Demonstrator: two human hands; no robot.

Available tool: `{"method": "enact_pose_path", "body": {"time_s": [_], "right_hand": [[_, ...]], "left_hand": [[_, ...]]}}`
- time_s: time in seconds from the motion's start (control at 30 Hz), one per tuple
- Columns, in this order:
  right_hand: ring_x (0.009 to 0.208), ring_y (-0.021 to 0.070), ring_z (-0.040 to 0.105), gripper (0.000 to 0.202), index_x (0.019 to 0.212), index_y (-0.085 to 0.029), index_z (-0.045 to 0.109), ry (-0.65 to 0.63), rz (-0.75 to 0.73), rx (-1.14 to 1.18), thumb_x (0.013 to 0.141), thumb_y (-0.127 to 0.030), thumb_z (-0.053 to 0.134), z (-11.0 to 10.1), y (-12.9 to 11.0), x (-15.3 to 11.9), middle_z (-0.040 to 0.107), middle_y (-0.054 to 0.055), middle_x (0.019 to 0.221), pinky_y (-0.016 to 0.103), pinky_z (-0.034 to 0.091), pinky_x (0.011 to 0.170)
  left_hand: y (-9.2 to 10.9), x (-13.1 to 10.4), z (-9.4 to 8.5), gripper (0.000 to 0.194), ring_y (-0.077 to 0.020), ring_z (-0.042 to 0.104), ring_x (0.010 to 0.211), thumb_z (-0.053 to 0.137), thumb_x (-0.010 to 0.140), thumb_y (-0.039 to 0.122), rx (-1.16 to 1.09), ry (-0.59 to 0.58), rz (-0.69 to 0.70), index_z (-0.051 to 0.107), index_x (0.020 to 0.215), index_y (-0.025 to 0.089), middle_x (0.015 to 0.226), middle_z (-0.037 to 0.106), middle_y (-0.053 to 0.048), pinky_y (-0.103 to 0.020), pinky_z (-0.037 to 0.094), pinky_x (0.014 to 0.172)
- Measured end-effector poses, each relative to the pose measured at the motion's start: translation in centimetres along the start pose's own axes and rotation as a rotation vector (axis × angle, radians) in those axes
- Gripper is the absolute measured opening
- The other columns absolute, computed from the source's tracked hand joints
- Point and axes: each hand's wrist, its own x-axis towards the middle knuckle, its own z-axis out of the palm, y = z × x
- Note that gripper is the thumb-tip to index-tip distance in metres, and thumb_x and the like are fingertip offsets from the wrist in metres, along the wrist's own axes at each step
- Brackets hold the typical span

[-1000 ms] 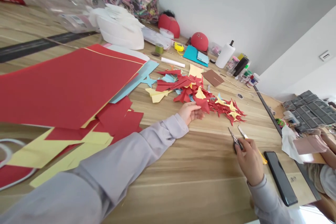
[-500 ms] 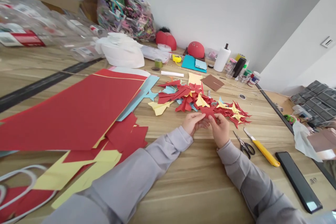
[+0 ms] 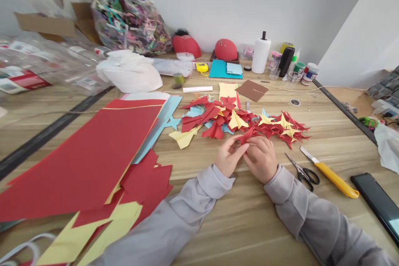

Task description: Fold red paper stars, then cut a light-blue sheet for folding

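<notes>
A small folded piece of red paper [image 3: 247, 136] is pinched between my two hands over the table's middle. My left hand [image 3: 229, 154] grips its near left edge with thumb and fingers. My right hand [image 3: 261, 157] holds it from the right, fingers curled, partly hiding it. Just beyond lies a heap of folded red paper shapes [image 3: 215, 129], with a yellow folded paper plane [image 3: 237, 120] and some blue ones among them. To the right, red and yellow star-like folded pieces [image 3: 291, 133] form another pile. Scissors [image 3: 305, 173] lie right of my right hand.
A yellow-handled utility knife [image 3: 335, 178] and a black phone [image 3: 378, 203] lie at the right. Large red sheets [image 3: 93, 153] and yellow paper strips [image 3: 62, 239] cover the left. Farther back stand a white paper roll [image 3: 261, 55], a tape measure [image 3: 201, 67] and a bag of colourful scraps [image 3: 131, 23].
The red paper, held flatter before, now appears folded narrower and tilted up. My hands have drawn closer together, and the right fingers curl over it. The camera view has shifted.
</notes>
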Motion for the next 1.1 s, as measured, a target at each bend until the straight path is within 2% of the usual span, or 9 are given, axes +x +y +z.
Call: {"method": "enact_pose_path", "body": {"time_s": [0.13, 0.27, 0.4, 0.5, 0.6, 0.87, 0.93, 1.0, 1.1], "right_hand": [[0.102, 0.0247, 0.057, 0.02, 0.096, -0.02, 0.062, -0.002, 0.041, 0.139, 0.078, -0.029, 0.062, -0.7, -0.6, 0.2, 0.065, 0.01, 0.104, 0.043, 0.042, 0.09], [0.093, 0.0236, 0.059, 0.027, 0.097, -0.017, 0.057, 0.132, 0.401, 0.335, 0.077, -0.033, 0.065, -0.3, 0.0, 0.3, 0.062, 0.012, 0.099, 0.04, 0.049, 0.078], [0.062, 0.017, 0.062, 0.028, 0.082, -0.018, 0.057, -0.101, 0.695, 0.798, 0.076, -0.044, 0.065, 0.7, 0.5, 0.4, 0.065, 0.004, 0.072, 0.031, 0.05, 0.058], [0.052, 0.0146, 0.059, 0.032, 0.065, -0.019, 0.053, -0.123, 0.746, 0.959, 0.072, -0.047, 0.069, 0.8, 0.4, 0.6, 0.063, 0.0, 0.057, 0.029, 0.049, 0.054], [0.047, 0.012, 0.056, 0.034, 0.061, -0.019, 0.052, -0.092, 0.774, 1.004, 0.067, -0.046, 0.073, 0.6, 0.4, 0.8, 0.062, -0.002, 0.052, 0.025, 0.045, 0.048], [0.047, 0.0099, 0.056, 0.038, 0.075, -0.017, 0.064, -0.254, 0.839, 1.15, 0.061, -0.051, 0.076, 0.3, 0.9, 1.4, 0.064, -0.001, 0.057, 0.022, 0.044, 0.046], [0.045, 0.0084, 0.052, 0.039, 0.072, -0.017, 0.064, -0.209, 0.875, 1.13, 0.059, -0.051, 0.077, 0.2, 1.1, 1.4, 0.061, -0.002, 0.055, 0.021, 0.041, 0.044], [0.043, 0.0074, 0.048, 0.038, 0.07, -0.017, 0.063, -0.142, 0.919, 1.112, 0.059, -0.05, 0.077, 0.2, 1.4, 1.4, 0.058, -0.003, 0.051, 0.02, 0.038, 0.041], [0.042, 0.0071, 0.046, 0.035, 0.067, -0.017, 0.061, -0.074, 0.947, 1.123, 0.061, -0.048, 0.077, 0.3, 1.7, 1.2, 0.056, -0.004, 0.049, 0.02, 0.038, 0.041]], "left_hand": [[-0.5, 1.0, -0.7, 0.021, -0.0143, 0.061, 0.063, 0.074, 0.064, 0.036, 0.018, 0.124, -0.083, 0.066, 0.07, 0.017, 0.064, 0.065, 0.0, -0.026, 0.052, 0.062], [-0.8, 1.2, -0.8, 0.029, -0.0149, 0.06, 0.052, 0.077, 0.059, 0.042, -0.078, 0.084, -0.162, 0.065, 0.067, 0.017, 0.058, 0.065, 0.0, -0.028, 0.052, 0.051], [-0.5, 0.7, -0.6, 0.032, -0.0163, 0.062, 0.05, 0.079, 0.057, 0.042, -0.103, 0.018, -0.216, 0.064, 0.064, 0.015, 0.055, 0.065, 0.0, -0.029, 0.054, 0.05], [-0.3, 0.6, -0.5, 0.033, -0.0166, 0.062, 0.047, 0.077, 0.06, 0.044, -0.093, -0.003, -0.226, 0.063, 0.066, 0.014, 0.053, 0.065, 0.0, -0.03, 0.055, 0.05], [0.0, 0.6, -0.5, 0.038, -0.0164, 0.061, 0.042, 0.075, 0.062, 0.044, -0.073, -0.019, -0.217, 0.061, 0.08, 0.013, 0.052, 0.065, 0.001, -0.03, 0.054, 0.046], [0.4, 0.9, -1.0, 0.053, -0.0162, 0.059, 0.04, 0.073, 0.066, 0.04, 0.014, -0.126, -0.191, 0.047, 0.106, 0.016, 0.05, 0.063, 0.004, -0.025, 0.049, 0.041], [0.2, 1.0, -1.2, 0.05, -0.0153, 0.061, 0.046, 0.071, 0.069, 0.04, 0.041, -0.071, -0.114, 0.048, 0.106, 0.016, 0.056, 0.065, 0.002, -0.024, 0.05, 0.046], [-0.1, 1.0, -1.4, 0.043, -0.015, 0.066, 0.061, 0.068, 0.074, 0.039, 0.056, -0.023, 0.049, 0.05, 0.107, 0.017, 0.074, 0.069, -0.004, -0.026, 0.054, 0.058], [-0.4, 0.8, -1.7, 0.045, -0.0181, 0.065, 0.085, 0.069, 0.074, 0.029, 0.171, -0.115, 0.337, 0.051, 0.114, 0.018, 0.109, 0.062, -0.013, -0.031, 0.055, 0.073]]}}
